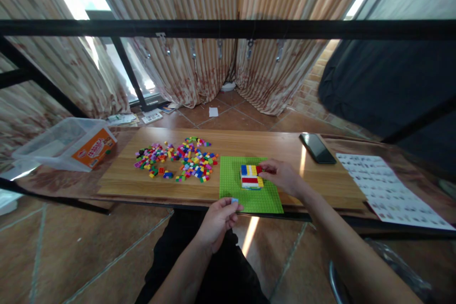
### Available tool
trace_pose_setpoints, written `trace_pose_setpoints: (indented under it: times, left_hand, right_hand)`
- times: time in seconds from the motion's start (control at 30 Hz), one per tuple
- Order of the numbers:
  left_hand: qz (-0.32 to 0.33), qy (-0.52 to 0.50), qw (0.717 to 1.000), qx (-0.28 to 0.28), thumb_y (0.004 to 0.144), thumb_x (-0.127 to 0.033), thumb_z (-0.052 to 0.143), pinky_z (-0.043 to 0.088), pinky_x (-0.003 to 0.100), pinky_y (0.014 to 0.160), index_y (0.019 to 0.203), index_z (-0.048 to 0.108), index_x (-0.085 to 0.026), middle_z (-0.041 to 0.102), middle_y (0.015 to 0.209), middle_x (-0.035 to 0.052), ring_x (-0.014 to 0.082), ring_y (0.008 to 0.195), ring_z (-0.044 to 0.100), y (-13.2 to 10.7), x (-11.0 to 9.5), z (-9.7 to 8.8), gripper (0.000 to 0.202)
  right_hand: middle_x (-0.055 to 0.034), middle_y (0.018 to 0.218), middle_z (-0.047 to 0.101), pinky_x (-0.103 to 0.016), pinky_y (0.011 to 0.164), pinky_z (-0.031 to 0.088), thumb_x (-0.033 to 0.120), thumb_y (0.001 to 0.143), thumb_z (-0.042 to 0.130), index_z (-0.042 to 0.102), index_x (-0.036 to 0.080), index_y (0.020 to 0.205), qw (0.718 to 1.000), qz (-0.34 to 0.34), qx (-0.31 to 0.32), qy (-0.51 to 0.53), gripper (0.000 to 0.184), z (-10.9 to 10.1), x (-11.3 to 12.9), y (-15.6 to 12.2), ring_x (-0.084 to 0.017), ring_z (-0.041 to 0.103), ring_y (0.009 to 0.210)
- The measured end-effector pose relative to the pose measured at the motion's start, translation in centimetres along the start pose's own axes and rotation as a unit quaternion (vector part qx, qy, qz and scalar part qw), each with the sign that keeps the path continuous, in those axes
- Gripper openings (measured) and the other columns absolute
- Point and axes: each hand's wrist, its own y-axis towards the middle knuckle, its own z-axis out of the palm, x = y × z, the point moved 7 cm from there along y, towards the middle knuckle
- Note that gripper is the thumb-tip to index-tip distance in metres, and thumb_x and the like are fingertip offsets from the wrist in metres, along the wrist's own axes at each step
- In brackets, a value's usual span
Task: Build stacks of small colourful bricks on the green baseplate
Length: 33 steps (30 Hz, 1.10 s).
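On a green baseplate (231, 185) stands a low block of toy bricks (250, 181) in blue, yellow, white and red. My right hand (281, 176) is at the block's right side, its thumb and fingertips closed on a small red brick (259, 169) at the upper right corner. Whether that brick is pressed down on the block I cannot tell. By the front edge of the baseplate, my left hand (221, 218) pinches a small light blue brick (234, 200) between thumb and forefinger.
Several loose coloured bricks (194, 164) are heaped on the wooden board (142, 191) to the left. A clear plastic bin (64, 145) stands farther left. A phone (317, 148) and a printed sheet (388, 187) lie on the right. A black bar (213, 29) crosses above.
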Motion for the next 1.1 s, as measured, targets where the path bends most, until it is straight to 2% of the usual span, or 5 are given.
trace_pose_setpoints:
  times: [0.37,0.5,0.77,0.93,1.1]
  left_hand:
    - [0.0,0.014,1.0,0.009,0.073,-0.025,0.074,0.038,0.014,0.049,0.088,0.06,-0.012,0.068,0.086,0.0048,0.002,0.053,0.052,0.2,0.1,-0.1,0.024]
    - [0.003,0.016,1.0,0.005,0.073,-0.025,0.074,0.038,0.014,0.049,0.087,0.061,-0.012,0.068,0.086,0.0051,0.0019,0.052,0.051,0.2,0.1,-0.2,0.024]
    - [0.008,0.015,1.0,-0.002,0.07,-0.026,0.076,0.037,0.015,0.047,0.085,0.062,-0.012,0.069,0.084,0.0052,0.0019,0.051,0.05,0.4,0.1,-0.1,0.025]
    - [0.022,0.007,1.0,-0.004,0.07,-0.024,0.076,0.036,0.014,0.047,0.084,0.061,-0.012,0.068,0.081,0.0047,0.0016,0.05,0.05,-0.1,-0.2,0.2,0.024]
    - [0.043,0.017,0.999,-0.002,0.071,-0.023,0.075,0.037,0.013,0.046,0.083,0.062,-0.011,0.068,0.08,0.0047,0.0018,0.05,0.05,-1.5,-0.9,-0.1,0.021]
  right_hand:
    - [-0.003,0.096,0.073,-0.036,0.084,0.053,0.034,0.079,0.061,0.073,0.022,0.094,0.998,0.005,-0.025,0.049,0.022,0.4,-1.3,0.3,-0.02,0.067,0.089]
    - [-0.0025,0.095,0.074,-0.036,0.084,0.053,0.034,0.079,0.062,0.073,0.023,0.092,0.999,-0.003,-0.016,0.052,0.02,0.5,-1.2,0.4,-0.02,0.068,0.088]
    - [-0.0016,0.088,0.075,-0.032,0.078,0.053,0.031,0.079,0.06,0.073,0.021,0.089,0.999,0.004,0.024,0.035,0.019,0.6,-0.7,0.7,-0.02,0.068,0.082]
    - [-0.0022,0.085,0.075,-0.031,0.075,0.053,0.03,0.078,0.06,0.073,0.021,0.09,0.999,0.005,0.016,0.028,0.02,0.7,-0.7,0.8,-0.02,0.068,0.08]
    - [-0.0001,0.074,0.074,-0.027,0.066,0.052,0.031,0.077,0.061,0.073,0.022,0.088,1.0,0.003,0.001,-0.007,0.019,0.3,-0.2,0.7,-0.018,0.067,0.071]
